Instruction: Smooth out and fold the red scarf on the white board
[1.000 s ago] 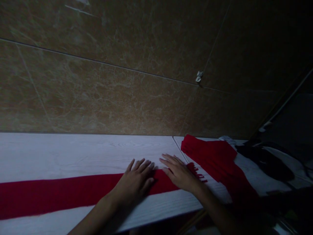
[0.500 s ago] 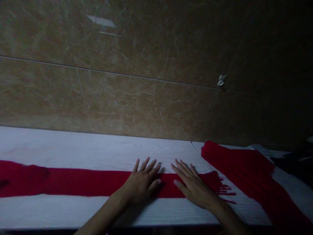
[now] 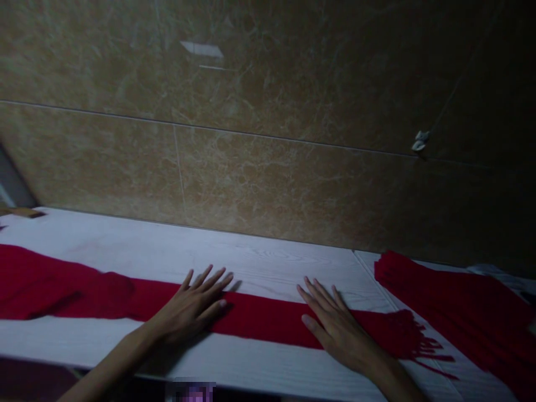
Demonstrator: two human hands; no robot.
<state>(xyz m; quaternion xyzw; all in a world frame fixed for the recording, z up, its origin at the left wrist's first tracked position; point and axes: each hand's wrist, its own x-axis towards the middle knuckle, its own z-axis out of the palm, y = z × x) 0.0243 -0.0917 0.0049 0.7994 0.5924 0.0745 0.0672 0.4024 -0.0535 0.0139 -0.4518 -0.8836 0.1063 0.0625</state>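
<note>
A long red scarf (image 3: 263, 319) with a fringed right end lies stretched across the white wood-grain table (image 3: 268, 365). My left hand (image 3: 190, 307) rests flat on it left of centre, fingers spread and pointing away from me. Farther right, my right hand (image 3: 335, 324) also lies flat across the scarf, with its fingers apart. Between the hands the cloth is smooth. To the left of my left hand it is wider and bunched into folds.
A second piece of red cloth (image 3: 452, 307) lies folded at the table's right end. Behind the table rises a brown marbled tile wall (image 3: 268, 184) with a small white fitting (image 3: 420, 141). A flat brown object (image 3: 27, 213) sits at the far left corner.
My left hand has slid left along the scarf, widening the gap between my hands. My right hand stays on the cloth nearer the fringe. The view has turned left.
</note>
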